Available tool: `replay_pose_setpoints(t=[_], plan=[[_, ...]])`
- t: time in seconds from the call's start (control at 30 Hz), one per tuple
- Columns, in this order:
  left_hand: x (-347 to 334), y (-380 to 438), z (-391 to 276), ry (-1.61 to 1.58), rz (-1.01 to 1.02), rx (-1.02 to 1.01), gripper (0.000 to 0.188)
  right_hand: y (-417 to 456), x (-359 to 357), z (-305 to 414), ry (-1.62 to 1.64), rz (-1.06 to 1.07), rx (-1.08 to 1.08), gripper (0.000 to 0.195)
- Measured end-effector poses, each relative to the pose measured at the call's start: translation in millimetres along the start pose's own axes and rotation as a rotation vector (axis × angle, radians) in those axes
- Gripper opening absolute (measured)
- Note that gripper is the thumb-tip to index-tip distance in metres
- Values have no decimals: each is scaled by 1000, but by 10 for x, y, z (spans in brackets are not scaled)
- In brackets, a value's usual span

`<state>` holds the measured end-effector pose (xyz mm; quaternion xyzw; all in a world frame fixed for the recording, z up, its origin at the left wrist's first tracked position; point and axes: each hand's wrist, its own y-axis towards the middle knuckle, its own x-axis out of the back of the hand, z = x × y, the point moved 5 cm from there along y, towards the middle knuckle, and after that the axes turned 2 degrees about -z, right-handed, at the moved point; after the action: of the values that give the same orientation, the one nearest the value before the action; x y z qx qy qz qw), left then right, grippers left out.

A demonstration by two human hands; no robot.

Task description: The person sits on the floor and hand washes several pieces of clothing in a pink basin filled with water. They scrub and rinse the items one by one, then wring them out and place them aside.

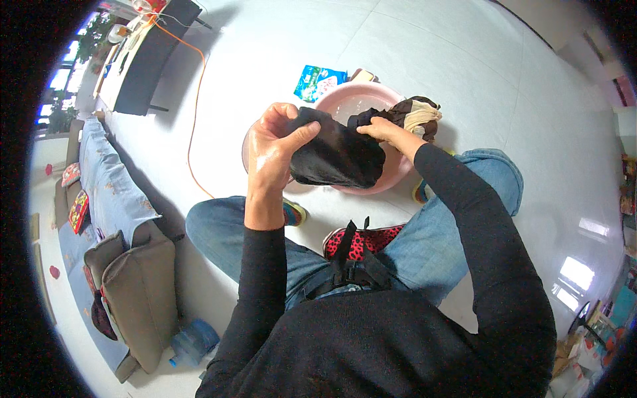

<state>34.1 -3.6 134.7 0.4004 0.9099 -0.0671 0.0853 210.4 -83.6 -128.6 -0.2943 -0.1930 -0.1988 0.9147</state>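
A wet black cloth garment [338,154] is stretched between my two hands above a pink plastic basin [398,169]. My left hand [278,142] pinches its upper left edge between thumb and fingers, and the skin glistens with water. At the garment's right end my right hand [380,128] grips a bunched dark part. Water [356,105] shows in the far part of the basin; the cloth hides much of the rest. Dark brown and cream cloth [420,117] lies heaped at the basin's right rim. Whether it joins the held garment I cannot tell.
Beyond the basin lie a blue detergent bag [318,83] with writing and a small cream-coloured object [364,75]. An orange cable [196,109] crosses the tiled floor on the left. A sofa [139,293], a large blue water bottle [195,341] and a cabinet [149,64] stand left.
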Motion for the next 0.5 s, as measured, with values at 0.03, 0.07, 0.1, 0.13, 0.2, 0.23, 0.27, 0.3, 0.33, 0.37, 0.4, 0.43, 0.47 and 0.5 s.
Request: replay_pose_setpoints(t=[0.03,0.07,0.1,0.13,0.2,0.23,0.27,0.3,0.33,0.37,0.4,0.43,0.47,0.5], plan=[[-22,-4,-8,13,9,-5,24,54,9,-34,-170,-29,2,51],[-51,13,-12,28,1,9,24,113,33,-72,-251,3,25,53],[-57,12,-7,47,2,9,24,139,33,-44,-332,46,52,54],[-44,-3,-12,69,-2,8,24,72,36,117,-414,93,85,55],[-92,-21,-38,77,-2,36,23,25,219,385,-290,74,59,56],[-141,7,-61,127,-7,20,22,12,371,502,-220,-18,102,57],[-149,46,-64,179,-24,6,22,-91,502,751,9,-28,223,56],[-137,73,-49,234,-50,-3,22,-236,655,1059,241,-29,340,56],[-123,101,-23,257,-64,-31,20,-527,724,1416,484,111,478,55],[-185,154,-32,231,-28,-83,18,-834,799,1692,734,245,604,53],[-218,206,-26,192,-45,-95,19,-967,830,1759,603,257,705,51],[-205,235,-34,161,-71,-109,20,-1101,840,1848,476,276,811,49],[-190,275,-40,155,-73,-175,24,-1327,885,1997,395,250,757,42],[-192,306,-17,147,-68,-237,29,-1278,905,1964,369,255,702,40]])
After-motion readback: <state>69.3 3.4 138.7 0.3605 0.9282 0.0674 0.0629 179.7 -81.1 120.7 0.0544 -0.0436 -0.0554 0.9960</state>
